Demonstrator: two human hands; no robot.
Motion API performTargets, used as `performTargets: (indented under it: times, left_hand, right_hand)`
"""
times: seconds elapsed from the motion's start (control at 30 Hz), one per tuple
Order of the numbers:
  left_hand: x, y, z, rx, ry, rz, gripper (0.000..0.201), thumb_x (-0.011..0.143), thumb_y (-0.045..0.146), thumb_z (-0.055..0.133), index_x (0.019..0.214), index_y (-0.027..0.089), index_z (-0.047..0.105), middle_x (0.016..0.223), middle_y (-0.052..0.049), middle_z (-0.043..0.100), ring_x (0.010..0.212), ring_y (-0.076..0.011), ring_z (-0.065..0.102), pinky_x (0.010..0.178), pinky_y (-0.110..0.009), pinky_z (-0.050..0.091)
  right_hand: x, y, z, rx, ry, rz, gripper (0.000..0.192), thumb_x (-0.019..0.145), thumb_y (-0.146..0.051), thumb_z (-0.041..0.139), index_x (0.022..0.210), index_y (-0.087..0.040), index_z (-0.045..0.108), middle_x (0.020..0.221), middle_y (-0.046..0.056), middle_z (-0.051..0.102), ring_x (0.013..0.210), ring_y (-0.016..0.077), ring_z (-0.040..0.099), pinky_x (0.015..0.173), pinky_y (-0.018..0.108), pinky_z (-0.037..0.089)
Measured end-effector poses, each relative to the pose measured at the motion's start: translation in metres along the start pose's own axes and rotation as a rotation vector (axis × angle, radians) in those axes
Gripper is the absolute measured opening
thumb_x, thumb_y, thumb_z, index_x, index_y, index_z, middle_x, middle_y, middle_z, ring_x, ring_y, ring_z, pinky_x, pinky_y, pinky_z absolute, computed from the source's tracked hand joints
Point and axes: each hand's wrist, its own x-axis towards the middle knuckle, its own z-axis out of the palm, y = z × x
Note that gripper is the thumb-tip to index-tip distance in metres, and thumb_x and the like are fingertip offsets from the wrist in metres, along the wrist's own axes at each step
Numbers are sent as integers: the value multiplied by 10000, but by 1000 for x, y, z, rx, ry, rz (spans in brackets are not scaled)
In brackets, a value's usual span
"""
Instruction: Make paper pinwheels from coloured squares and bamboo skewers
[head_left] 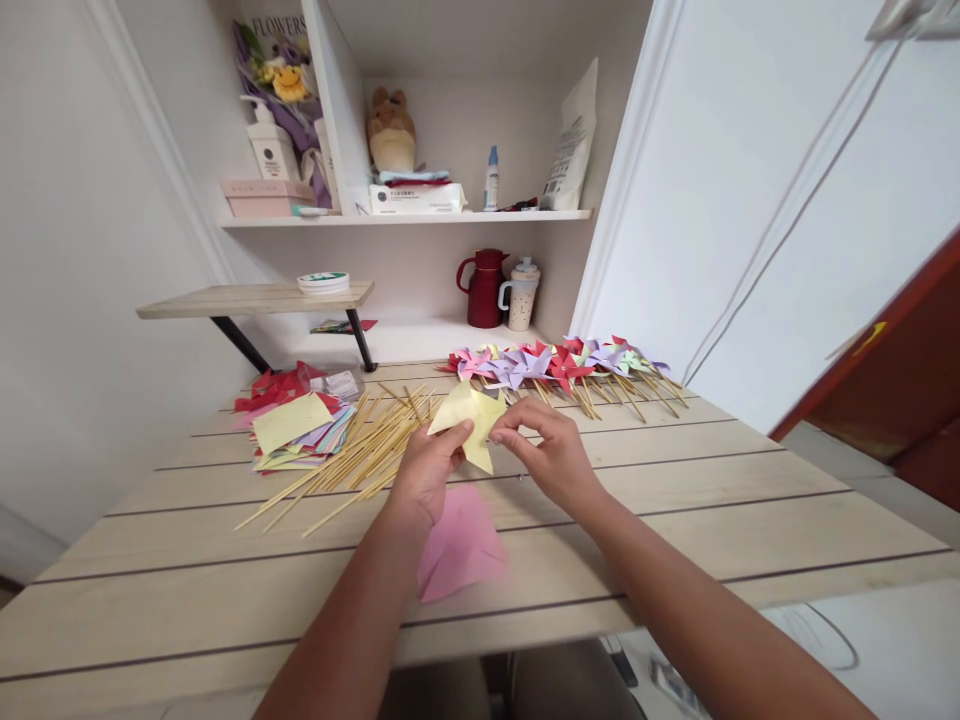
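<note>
Head view: left hand (pixel 426 470) and right hand (pixel 541 455) pinch a folded yellow paper (pixel 472 418) over a slatted wooden table (pixel 712 500); bamboo sticks (pixel 352 455) at nine o'clock, pink sheet (pixel 459 545) at six, finished pinwheels (pixel 559 365) at one.

The left hand (pixel 427 470) covers the lower left part of the yellow paper (pixel 471 418), and its forearm hides the near left corner of the pink sheet (pixel 461 540). Both forearms run off the bottom edge, as does the worktop (pixel 712 520). Print on the wipes pack (pixel 416 198) and the white bag (pixel 571 150) is too small to read.
</note>
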Motion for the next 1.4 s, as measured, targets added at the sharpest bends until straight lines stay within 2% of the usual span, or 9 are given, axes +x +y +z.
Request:
performTargets:
  times: [0.27,0.43,0.6,0.7,0.9,1.07,1.13,1.27,1.4]
  left_hand:
    - [-1,-1,1,28,-2,-1,318,651,241,846,943,153,754,983,-110,762,817,-190,687,713,-279,526]
    - [-2,0,1,43,-11,-2,336,652,258,844,958,157,751,979,-101,757,815,-184,675,722,-280,516]
    - [-2,-1,0,63,-25,-8,355,652,288,840,969,167,740,981,-85,752,828,-181,666,731,-287,506]
    - [0,-2,-1,65,-42,-8,349,645,285,836,953,154,736,938,-83,745,800,-174,655,719,-285,496]
    - [4,-3,-3,103,-45,-27,273,625,333,841,743,124,711,708,-40,679,640,-132,595,626,-259,463]
    - [4,-5,-4,104,-34,-23,276,621,318,845,762,120,714,719,-51,690,657,-144,612,639,-263,473]
    - [4,-5,-3,102,-43,-24,272,628,310,843,771,115,718,718,-55,692,655,-144,614,641,-261,477]
    - [4,-3,-3,72,-9,-15,273,621,290,855,783,113,725,732,-55,707,652,-136,623,639,-250,486]
    - [6,-3,-4,45,-12,-38,264,627,270,855,798,104,741,756,-79,739,650,-144,647,659,-260,510]
  right_hand:
    - [0,3,0,-24,82,20,90,862,-248,708,775,-238,691,850,33,606,861,220,596,782,379,473]
    - [0,3,0,-16,83,32,110,862,-246,704,755,-227,683,988,53,585,961,224,582,875,399,465]
    - [0,2,0,-2,40,77,124,866,-255,694,750,-214,678,988,51,585,974,221,582,885,386,460]
    - [0,3,1,32,-51,111,100,860,-251,701,770,-210,690,961,47,600,944,213,595,861,370,462]
    - [-1,2,1,41,-344,120,104,861,-192,692,757,-193,688,897,36,624,856,181,603,792,322,464]
    - [-8,3,7,-75,-703,101,92,811,-110,699,798,-194,736,879,23,622,750,144,592,693,264,450]
    - [-11,5,12,-106,-759,76,119,794,-101,708,833,-201,759,902,35,622,768,152,597,687,261,450]
    - [-11,8,15,-125,-658,24,103,831,-136,690,843,-208,763,823,28,628,749,162,591,689,276,446]
    - [-4,7,7,-13,-430,14,111,862,-141,651,789,-199,711,846,28,670,784,169,610,724,298,465]
